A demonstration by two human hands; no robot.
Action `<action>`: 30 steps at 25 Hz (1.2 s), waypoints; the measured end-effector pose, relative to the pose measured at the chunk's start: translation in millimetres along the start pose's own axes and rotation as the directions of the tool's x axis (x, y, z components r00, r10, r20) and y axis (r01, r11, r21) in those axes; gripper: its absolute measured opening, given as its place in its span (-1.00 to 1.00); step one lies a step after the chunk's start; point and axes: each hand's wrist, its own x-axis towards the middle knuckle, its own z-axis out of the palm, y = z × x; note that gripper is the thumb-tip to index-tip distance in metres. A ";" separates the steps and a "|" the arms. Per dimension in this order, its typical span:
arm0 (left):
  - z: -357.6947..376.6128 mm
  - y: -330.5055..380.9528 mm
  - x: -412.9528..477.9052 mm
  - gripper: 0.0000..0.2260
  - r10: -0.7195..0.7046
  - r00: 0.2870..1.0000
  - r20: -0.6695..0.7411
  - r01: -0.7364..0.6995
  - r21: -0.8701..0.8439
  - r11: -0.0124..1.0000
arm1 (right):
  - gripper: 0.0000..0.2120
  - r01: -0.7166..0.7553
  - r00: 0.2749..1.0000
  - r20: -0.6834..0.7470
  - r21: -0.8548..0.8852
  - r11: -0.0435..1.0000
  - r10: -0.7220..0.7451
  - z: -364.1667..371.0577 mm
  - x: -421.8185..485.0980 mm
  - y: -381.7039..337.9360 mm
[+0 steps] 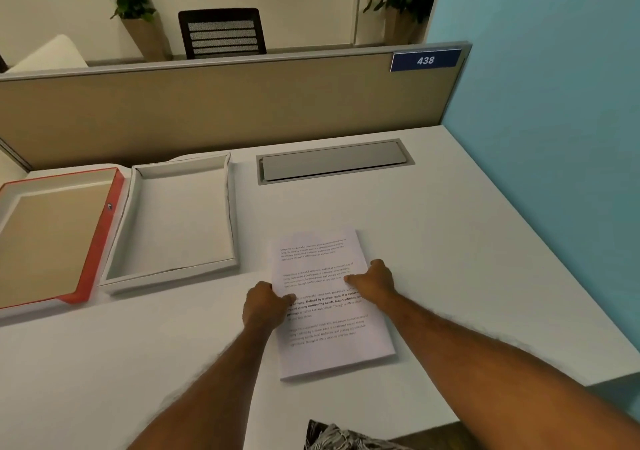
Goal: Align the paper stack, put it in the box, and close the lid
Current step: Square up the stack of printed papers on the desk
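A stack of white printed paper (329,338) lies flat on the white desk (450,259), slightly right of centre. My left hand (265,306) grips the stack's left edge, thumb over the top sheet. My right hand (374,281) holds the right edge, fingers curled onto the page. To the left stands the open white box (180,221), shallow and empty. Beside it at the far left lies the red-rimmed lid (104,231), inside facing up.
A grey cable-port cover (332,162) is set into the desk behind the paper. A tan partition (207,110) with a blue "438" sign (425,60) closes the back; a blue wall (554,138) closes the right. The desk's right edge runs diagonally near my right forearm.
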 end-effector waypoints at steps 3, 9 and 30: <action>-4.0 1.8 6.9 -0.53 -0.021 0.999 0.040 0.021 -0.015 1.000 | -0.29 -0.065 0.998 0.003 -0.039 0.997 0.065 1.4 7.2 -6.3; -8.2 4.9 10.3 -0.52 -0.041 0.997 0.072 0.042 -0.009 0.999 | -0.18 -0.150 0.988 0.023 -0.083 0.985 0.153 8.5 16.3 -16.7; -3.2 -1.6 8.7 -0.58 0.006 0.998 0.064 0.000 -0.093 0.996 | -0.71 -0.080 0.996 0.071 0.442 0.893 0.054 6.3 22.4 -3.4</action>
